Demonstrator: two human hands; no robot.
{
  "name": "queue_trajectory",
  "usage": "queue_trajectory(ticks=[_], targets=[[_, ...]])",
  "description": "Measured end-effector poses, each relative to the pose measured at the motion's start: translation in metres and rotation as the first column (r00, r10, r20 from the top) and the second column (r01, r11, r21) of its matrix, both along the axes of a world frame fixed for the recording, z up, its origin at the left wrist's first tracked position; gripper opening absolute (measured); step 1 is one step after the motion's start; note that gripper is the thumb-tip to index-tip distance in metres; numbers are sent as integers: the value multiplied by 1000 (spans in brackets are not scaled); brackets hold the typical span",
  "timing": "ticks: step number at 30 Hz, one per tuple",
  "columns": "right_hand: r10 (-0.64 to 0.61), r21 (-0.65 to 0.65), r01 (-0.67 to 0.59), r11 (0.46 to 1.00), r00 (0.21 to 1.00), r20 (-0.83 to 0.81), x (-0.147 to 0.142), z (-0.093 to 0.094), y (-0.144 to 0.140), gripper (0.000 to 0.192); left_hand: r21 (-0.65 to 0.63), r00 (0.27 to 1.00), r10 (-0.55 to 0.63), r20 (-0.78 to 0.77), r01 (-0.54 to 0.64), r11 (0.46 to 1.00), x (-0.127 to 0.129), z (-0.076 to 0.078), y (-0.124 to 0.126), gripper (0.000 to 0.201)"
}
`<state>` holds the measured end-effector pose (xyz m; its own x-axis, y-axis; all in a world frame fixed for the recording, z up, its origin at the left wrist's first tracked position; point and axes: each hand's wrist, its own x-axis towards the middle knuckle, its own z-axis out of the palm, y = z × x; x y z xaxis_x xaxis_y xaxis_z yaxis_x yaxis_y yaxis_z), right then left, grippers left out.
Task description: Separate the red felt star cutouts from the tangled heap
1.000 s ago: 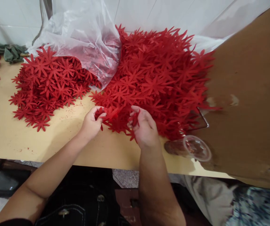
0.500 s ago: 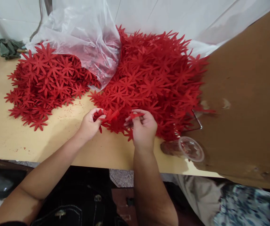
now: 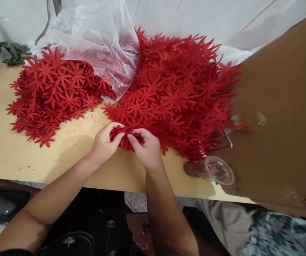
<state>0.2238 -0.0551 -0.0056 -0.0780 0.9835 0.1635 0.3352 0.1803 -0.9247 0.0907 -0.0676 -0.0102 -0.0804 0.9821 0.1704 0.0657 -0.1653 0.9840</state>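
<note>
Between my two hands, at the front of the larger pile, are red flower-shaped cutouts (image 3: pixel 125 143). My left hand (image 3: pixel 106 140) pinches them between thumb and fingers. Close against it from the right, my right hand (image 3: pixel 147 145) has its thumb and fingertips on the same cutouts, with the thumb tips nearly meeting. Behind the hands rises a big heap of red flower cutouts (image 3: pixel 174 89), each with several narrow petals. A smaller heap of darker red cutouts (image 3: pixel 51 89) lies to the left. How many pieces I hold is hidden by my fingers.
A clear plastic bag (image 3: pixel 102 42) drapes between the heaps. A clear plastic cup (image 3: pixel 209 170) lies on its side near the front edge of the table (image 3: pixel 70 163). A brown board (image 3: pixel 281 117) stands at the right. Green cloth (image 3: pixel 9 51) sits far left. Another person's patterned clothing (image 3: pixel 278 234) shows lower right.
My right hand has moved left, from beside the large heap to meet my left hand, bringing the red piece it held to the cutouts there. The view has shifted slightly.
</note>
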Motion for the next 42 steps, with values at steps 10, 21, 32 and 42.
queue_trajectory(ticks=[10,21,32,42], targets=[[-123,44,128,991,987,-106,4,0,5,35,-114,982,-40,186,62,991,0,8,0,20],[-190,157,222,962,962,-196,-3,-3,7,15,-286,951,-113,287,198,938,12,0,-2,18],[-119,143,125,982,992,-49,20,6,9,34,-246,940,-131,315,214,945,9,-1,-2,27],[-170,-31,168,985,949,-265,11,-2,11,26,-281,966,-169,195,220,934,7,3,-6,32]])
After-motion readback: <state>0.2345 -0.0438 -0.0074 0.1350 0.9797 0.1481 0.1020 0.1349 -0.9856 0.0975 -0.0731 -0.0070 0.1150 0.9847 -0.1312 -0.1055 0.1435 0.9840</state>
